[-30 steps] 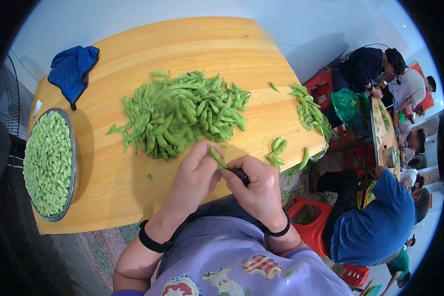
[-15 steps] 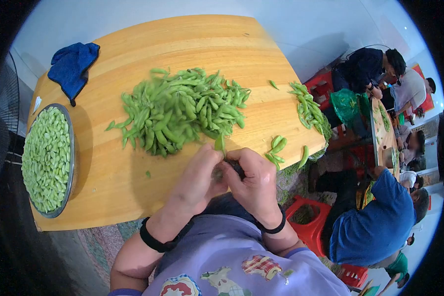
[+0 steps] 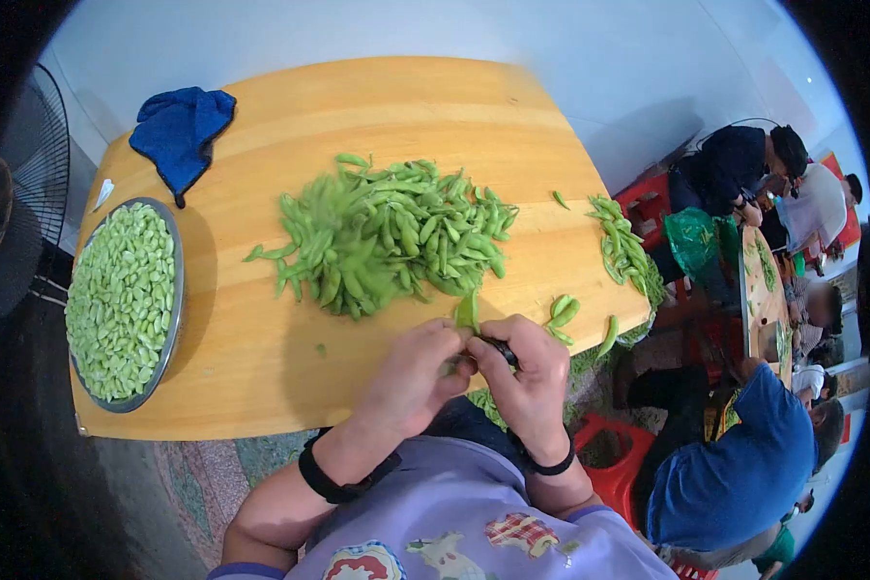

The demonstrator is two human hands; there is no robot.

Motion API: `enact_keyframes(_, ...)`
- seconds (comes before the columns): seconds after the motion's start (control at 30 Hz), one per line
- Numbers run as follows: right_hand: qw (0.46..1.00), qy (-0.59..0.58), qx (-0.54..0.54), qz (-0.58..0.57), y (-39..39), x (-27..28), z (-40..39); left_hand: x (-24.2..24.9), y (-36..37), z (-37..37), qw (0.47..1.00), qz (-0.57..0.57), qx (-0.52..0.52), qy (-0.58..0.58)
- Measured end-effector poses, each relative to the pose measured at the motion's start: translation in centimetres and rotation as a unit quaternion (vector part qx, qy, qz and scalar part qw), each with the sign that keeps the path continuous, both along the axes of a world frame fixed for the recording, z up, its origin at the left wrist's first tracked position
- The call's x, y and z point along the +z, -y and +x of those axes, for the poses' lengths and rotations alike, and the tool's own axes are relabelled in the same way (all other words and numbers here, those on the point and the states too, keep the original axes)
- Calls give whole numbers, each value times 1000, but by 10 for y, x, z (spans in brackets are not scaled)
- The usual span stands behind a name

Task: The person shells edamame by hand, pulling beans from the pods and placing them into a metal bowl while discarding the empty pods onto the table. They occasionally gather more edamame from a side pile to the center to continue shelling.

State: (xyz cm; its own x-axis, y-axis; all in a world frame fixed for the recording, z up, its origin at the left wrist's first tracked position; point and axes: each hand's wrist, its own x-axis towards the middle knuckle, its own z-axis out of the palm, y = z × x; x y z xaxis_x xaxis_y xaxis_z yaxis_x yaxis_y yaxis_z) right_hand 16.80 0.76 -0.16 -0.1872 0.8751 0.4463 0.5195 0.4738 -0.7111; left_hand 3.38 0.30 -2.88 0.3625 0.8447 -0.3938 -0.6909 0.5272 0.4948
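Observation:
A green edamame pod (image 3: 467, 313) stands upright between my two hands, just in front of the table's near edge. My left hand (image 3: 418, 375) is closed, its thumb and fingers pinching the pod's lower end. My right hand (image 3: 524, 375) is closed too, with its thumb tip against the pod. A small black object (image 3: 501, 352) shows under its curled index finger; its kind is not clear. Beyond the hands lies a large heap of edamame pods (image 3: 396, 232). To the left, a metal basin (image 3: 178, 300) is full of shelled green beans (image 3: 121, 304).
A blue cloth (image 3: 182, 135) lies on the wooden table (image 3: 435, 92) at the far left. Smaller pod piles (image 3: 621, 246) and loose pods (image 3: 563, 311) sit near the right edge. A fan (image 3: 29, 184) stands left; a red stool (image 3: 614, 464) and seated people (image 3: 744, 464) are right.
The camera view has shifted, so the table appears lower and further right. My hands have turned slightly, showing more of the black object; the pod stays between them.

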Motion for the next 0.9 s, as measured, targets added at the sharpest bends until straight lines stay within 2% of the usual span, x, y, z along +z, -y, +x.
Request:
enact_keyframes(0.13, 998, -21, 23, -56, 6, 10, -1, 0, 3, 4, 999, 32, 3, 3)
enact_keyframes(0.17, 990, -76, 26, -116, 7, 7, 3, 0, 4, 4, 998, 53, -18, -14)
enact_keyframes(0.2, 990, -78, 28, -116, 7, 7, 5, 0, 6, 3, 996, 72, -38, -29)
enact_keyframes(0.27, 927, -257, 20, -274, 8, 10, 8, 3, 9, -1, 995, 67, -59, -42)
enact_keyframes(0.33, 925, -263, -16, -275, 8, 17, 11, 8, 9, -6, 991, 61, -103, -65)
enact_keyframes(0.37, 948, -223, -42, -222, 8, 15, 18, 10, 8, -14, 990, 62, -105, -68)
enact_keyframes(0.4, 966, -182, -70, -169, 8, 13, 27, 11, 6, -26, 965, 132, -81, -211)
enact_keyframes(0.43, 972, -145, -68, -172, 6, 6, 39, 12, 2, -38, 915, 198, -52, -349)
enact_keyframes(0.47, 972, -147, -67, -172, 5, 8, 47, 17, -8, -48, 851, 249, 32, -462)
enact_keyframes(0.5, 957, -170, -66, -226, 4, 13, 52, 22, -20, -57, 764, 294, 113, -563)
enact_keyframes(0.53, 939, -193, -66, -278, 5, 18, 56, 26, -32, -68, 657, 337, 140, -659)
enact_keyframes(0.57, 910, -268, -35, -315, 7, 21, 60, 28, -39, -76, 535, 373, 165, -740)
enact_keyframes(0.6, 910, -270, -35, -313, 6, 22, 60, 26, -43, -80, 533, 376, 165, -740)
enact_keyframes(0.67, 867, -398, 19, -300, 7, 21, 57, 17, -50, -83, 451, 313, 46, -834)
enact_keyframes(0.73, 865, -396, 42, -305, 7, 18, 50, 16, -49, -82, 448, 320, 57, -833)
enact_keyframes(0.8, 869, -321, 92, -366, 5, 10, 42, 16, -47, -79, 448, 330, 65, -828)
enact_keyframes(0.87, 872, -313, 104, -361, 0, 5, 26, 19, -42, -79, 503, 347, 102, -785)
enact_keyframes(0.9, 875, -303, 119, -358, -4, 3, 17, 25, -39, -76, 501, 353, 98, -784)
